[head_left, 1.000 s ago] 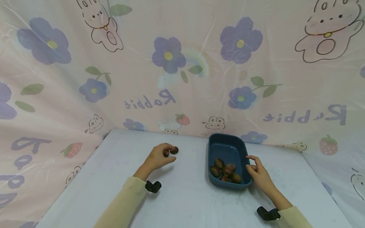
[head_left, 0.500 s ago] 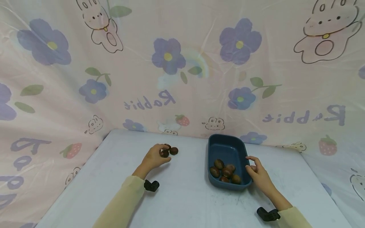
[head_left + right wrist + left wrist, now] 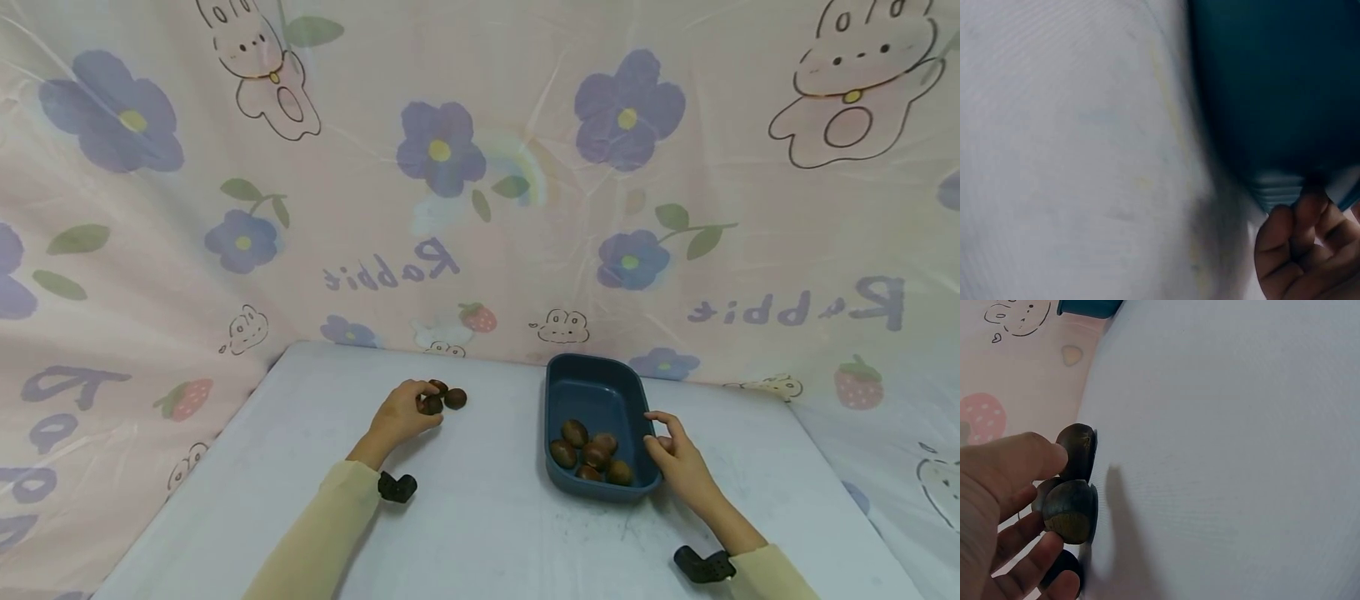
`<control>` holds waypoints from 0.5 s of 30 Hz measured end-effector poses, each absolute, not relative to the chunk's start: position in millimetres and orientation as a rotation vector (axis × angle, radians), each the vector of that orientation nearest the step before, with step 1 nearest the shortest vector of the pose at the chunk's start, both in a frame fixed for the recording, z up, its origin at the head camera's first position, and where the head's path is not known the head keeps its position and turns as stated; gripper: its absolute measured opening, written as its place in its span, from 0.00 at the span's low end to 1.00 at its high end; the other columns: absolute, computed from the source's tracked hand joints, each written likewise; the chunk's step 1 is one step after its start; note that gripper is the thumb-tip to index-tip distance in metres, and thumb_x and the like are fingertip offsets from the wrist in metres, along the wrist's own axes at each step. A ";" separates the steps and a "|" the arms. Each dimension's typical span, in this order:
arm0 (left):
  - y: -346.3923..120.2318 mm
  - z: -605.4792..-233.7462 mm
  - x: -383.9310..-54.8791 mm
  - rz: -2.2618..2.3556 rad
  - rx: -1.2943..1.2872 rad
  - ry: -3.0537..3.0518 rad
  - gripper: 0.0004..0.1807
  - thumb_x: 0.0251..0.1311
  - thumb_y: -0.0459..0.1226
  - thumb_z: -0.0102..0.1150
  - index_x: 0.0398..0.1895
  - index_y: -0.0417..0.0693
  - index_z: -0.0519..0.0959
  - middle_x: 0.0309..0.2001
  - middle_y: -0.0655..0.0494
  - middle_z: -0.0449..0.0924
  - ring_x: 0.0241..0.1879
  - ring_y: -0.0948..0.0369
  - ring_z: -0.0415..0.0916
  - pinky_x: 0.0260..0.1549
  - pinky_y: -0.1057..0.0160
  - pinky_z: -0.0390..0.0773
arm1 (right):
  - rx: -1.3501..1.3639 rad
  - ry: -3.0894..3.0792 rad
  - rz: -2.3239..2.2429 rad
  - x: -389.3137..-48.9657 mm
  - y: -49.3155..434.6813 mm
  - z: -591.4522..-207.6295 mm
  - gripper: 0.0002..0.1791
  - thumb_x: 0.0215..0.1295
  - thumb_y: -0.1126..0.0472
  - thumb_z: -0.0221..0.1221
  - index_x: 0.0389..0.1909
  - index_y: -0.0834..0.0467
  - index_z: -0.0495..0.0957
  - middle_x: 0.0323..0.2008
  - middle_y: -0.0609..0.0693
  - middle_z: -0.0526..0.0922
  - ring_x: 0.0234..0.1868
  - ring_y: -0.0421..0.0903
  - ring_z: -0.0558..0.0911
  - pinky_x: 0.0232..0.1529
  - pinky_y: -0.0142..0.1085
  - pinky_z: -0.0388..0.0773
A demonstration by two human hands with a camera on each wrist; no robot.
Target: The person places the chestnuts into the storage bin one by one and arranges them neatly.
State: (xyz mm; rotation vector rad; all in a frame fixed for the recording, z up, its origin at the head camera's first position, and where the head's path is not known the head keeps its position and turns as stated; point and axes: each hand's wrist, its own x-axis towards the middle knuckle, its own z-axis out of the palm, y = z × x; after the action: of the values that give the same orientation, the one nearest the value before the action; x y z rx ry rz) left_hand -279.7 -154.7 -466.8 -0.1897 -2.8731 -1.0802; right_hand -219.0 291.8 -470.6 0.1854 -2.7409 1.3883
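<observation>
Several brown chestnuts lie close together on the white table at centre-left. My left hand is around them, fingers loosely bent and apart. In the left wrist view its thumb tip touches the uppermost chestnut, and its other fingertips are close by a second chestnut. On the right stands a dark blue rectangular box with several chestnuts gathered at its near end. My right hand holds the box by its right rim; in the right wrist view its curled fingers meet the box wall.
A white-covered table extends under both hands. Behind and beside it hangs a pale curtain printed with rabbits and flowers, and the box's far end reaches close to it. A black wrist device sits on the left wrist.
My left hand has drawn slightly left, uncovering more of the chestnuts, then stayed nearly still. The right hand and the box have kept their places.
</observation>
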 end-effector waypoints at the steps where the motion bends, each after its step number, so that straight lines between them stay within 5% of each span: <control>1: -154.8 -467.5 -280.5 -1.076 -0.190 -2.874 0.24 0.47 0.41 0.73 0.50 0.51 0.80 0.41 0.55 0.76 0.38 0.59 0.71 0.42 0.58 0.74 | 0.183 -2.742 1.386 -219.0 291.9 -470.8 0.23 0.75 0.56 0.45 0.67 0.56 0.56 0.18 0.44 0.65 0.17 0.36 0.65 0.19 0.33 0.65; 15: -153.5 -468.9 -285.8 -1.029 -0.158 -2.907 0.20 0.48 0.37 0.71 0.48 0.50 0.81 0.47 0.52 0.77 0.43 0.57 0.74 0.48 0.55 0.76 | 0.179 -2.746 1.402 -219.7 293.1 -471.5 0.23 0.76 0.54 0.45 0.67 0.55 0.56 0.18 0.45 0.66 0.18 0.36 0.66 0.20 0.33 0.65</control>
State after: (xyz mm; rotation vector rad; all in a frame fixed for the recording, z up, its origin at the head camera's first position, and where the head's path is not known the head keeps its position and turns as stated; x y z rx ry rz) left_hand -285.8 -153.5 -468.9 -0.1585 -2.9073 -1.0285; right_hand -219.7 293.1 -471.5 0.1787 -2.7461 1.4016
